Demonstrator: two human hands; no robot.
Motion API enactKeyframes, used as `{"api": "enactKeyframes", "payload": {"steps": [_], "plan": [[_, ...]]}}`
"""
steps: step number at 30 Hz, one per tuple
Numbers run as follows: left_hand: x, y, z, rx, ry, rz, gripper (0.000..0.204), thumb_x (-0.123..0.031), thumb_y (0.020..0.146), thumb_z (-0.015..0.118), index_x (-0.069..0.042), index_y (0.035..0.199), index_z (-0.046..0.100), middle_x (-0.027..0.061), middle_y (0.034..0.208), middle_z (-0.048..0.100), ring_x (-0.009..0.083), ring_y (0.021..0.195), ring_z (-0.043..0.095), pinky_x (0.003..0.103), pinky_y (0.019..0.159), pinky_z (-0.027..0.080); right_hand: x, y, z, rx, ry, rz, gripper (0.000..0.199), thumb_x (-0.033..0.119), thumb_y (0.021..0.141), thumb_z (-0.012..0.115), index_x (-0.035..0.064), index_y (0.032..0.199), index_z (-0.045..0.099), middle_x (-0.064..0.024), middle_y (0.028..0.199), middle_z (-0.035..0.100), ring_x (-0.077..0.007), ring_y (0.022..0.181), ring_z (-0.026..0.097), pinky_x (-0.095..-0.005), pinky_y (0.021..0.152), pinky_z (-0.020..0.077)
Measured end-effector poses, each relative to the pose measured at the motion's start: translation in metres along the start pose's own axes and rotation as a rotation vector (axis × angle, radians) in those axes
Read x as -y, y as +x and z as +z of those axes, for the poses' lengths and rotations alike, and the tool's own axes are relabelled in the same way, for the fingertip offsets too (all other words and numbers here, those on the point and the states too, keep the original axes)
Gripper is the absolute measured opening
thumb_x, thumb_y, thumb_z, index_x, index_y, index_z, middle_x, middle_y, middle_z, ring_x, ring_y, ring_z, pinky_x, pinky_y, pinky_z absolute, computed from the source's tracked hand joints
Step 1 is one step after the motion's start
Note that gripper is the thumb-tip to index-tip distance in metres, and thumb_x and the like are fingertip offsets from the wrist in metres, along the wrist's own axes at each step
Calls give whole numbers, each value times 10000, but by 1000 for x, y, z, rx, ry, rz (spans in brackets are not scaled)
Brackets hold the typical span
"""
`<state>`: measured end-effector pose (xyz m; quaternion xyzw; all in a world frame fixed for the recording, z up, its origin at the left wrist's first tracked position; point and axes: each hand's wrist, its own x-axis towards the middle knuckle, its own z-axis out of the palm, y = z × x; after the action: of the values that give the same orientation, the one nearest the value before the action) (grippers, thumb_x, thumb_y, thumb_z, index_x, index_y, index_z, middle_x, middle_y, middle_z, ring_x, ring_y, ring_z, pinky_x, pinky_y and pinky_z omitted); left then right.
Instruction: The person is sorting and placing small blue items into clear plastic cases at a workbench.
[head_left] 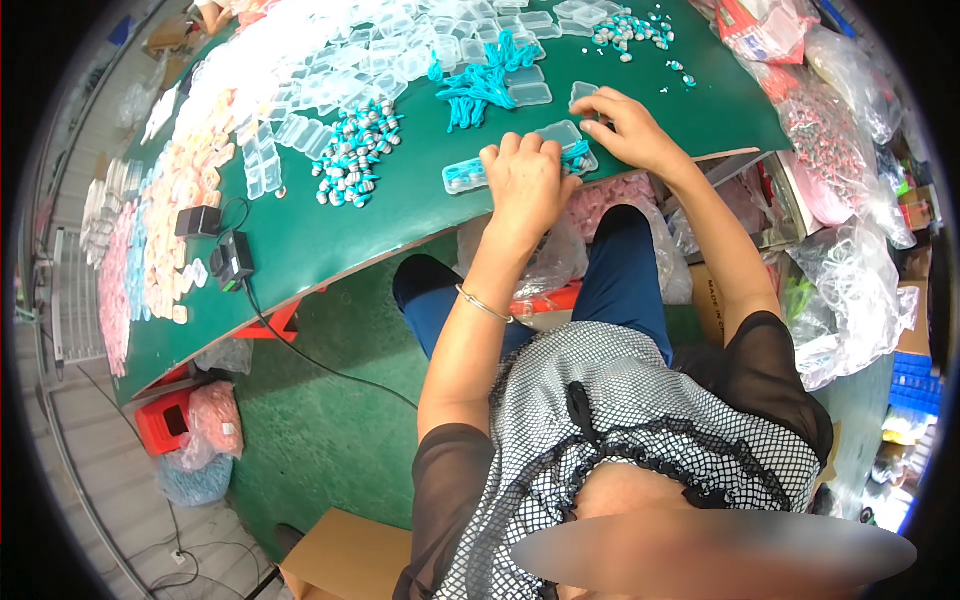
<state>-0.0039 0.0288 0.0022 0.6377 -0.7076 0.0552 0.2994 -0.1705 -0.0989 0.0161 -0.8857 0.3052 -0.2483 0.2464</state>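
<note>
Fingers of the left hand (pixel 524 180) curl down, knuckles up, pressed close together over a small clear plastic case (pixel 562 134) lying at the near edge of the green table (pixel 330 235). Whether they pinch anything beneath cannot be told, since the back of the hand hides the fingertips. Just left of that hand lies another clear case (pixel 464 177) already filled with small blue and silver pieces, touching or nearly touching the hand's side.

The right hand (pixel 627 128) rests palm down just beyond, its fingers loosely spread and bent, the fingertips touching a further empty clear case (pixel 583 94). A bit of turquoise cord (pixel 577 152) shows between the two hands, beside the case under the left hand.

Farther out on the table sits a bundle of turquoise cords (pixel 480 85), and to its left a heap of blue and silver earpieces (pixel 352 155). A smaller scatter of the same pieces (pixel 630 28) lies near the far edge. Many empty clear cases (pixel 380 55) spread across the far left of the table, with rows of pink and orange packets (pixel 170 215) beyond them. Two black adapters (pixel 215 240) with a cable sit near the table's left front edge. Clear plastic bags (pixel 850 290) pile up at the person's right.
</note>
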Motion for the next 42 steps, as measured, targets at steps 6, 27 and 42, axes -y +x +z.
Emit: {"api": "enactKeyframes", "payload": {"steps": [6,27,42], "plan": [[0,0,1,12,15,-3,450,-313,615,845,-99,983,697,54,914,647,271,915,575,437,769,369,-4,6,17,-25,-412,-143,215,181,843,681,112,1046,669,-59,957,638,-265,938,598,-427,845,440],[-3,1,0,-16,-125,-11,572,-248,635,845,-97,1134,611,68,1044,652,269,996,592,446,846,352,2,-53,22,-311,-160,-121,118,94,834,626,90,937,685,-51,889,689,-243,872,637,-388,803,453],[-4,-3,5,-74,-122,-13,562,-231,619,855,-104,1113,621,54,993,649,261,948,598,441,814,360,24,-69,32,-384,-640,-259,271,88,770,659,124,1038,663,-2,1004,646,-188,968,593,-447,932,356]]}}
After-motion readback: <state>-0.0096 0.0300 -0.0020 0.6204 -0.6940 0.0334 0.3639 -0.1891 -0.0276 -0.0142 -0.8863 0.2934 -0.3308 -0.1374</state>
